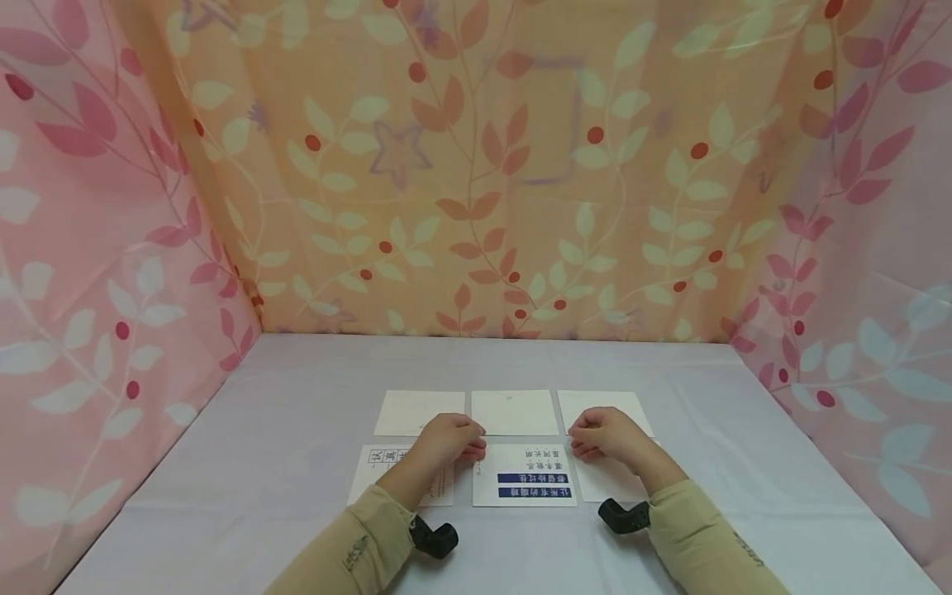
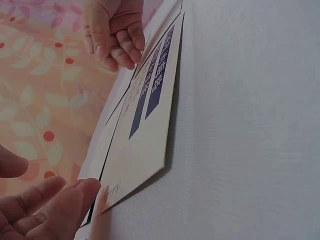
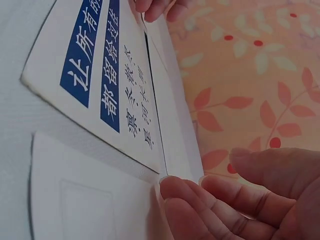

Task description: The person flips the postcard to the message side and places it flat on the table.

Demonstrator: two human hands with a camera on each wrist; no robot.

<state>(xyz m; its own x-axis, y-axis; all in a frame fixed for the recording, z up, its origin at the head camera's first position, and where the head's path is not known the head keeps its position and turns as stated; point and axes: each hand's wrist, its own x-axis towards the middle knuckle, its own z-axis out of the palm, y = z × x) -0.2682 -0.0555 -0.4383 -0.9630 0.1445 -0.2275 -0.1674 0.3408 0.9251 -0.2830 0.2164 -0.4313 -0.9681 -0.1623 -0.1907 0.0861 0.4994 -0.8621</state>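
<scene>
A white postcard with two blue bands of printed characters (image 1: 524, 459) lies flat in the middle of the front row. My left hand (image 1: 445, 442) is at its left edge, fingertips beside the far left corner in the left wrist view. Near the opposite far corner is my right hand (image 1: 608, 438), partly over the right front card (image 1: 606, 483). Both hands have loosely bent fingers, thumbs apart from them, and nothing between. The left forearm and hand partly cover a card with boxed characters (image 1: 364, 479). Whether the fingertips touch the cards is hard to tell.
Behind them, a second row holds a left pale card (image 1: 416, 409), a middle one (image 1: 513, 413) and a right one (image 1: 606, 399). The white tabletop (image 1: 297, 430) is bounded by leaf-patterned cloth at the back (image 1: 476, 207) and on both sides.
</scene>
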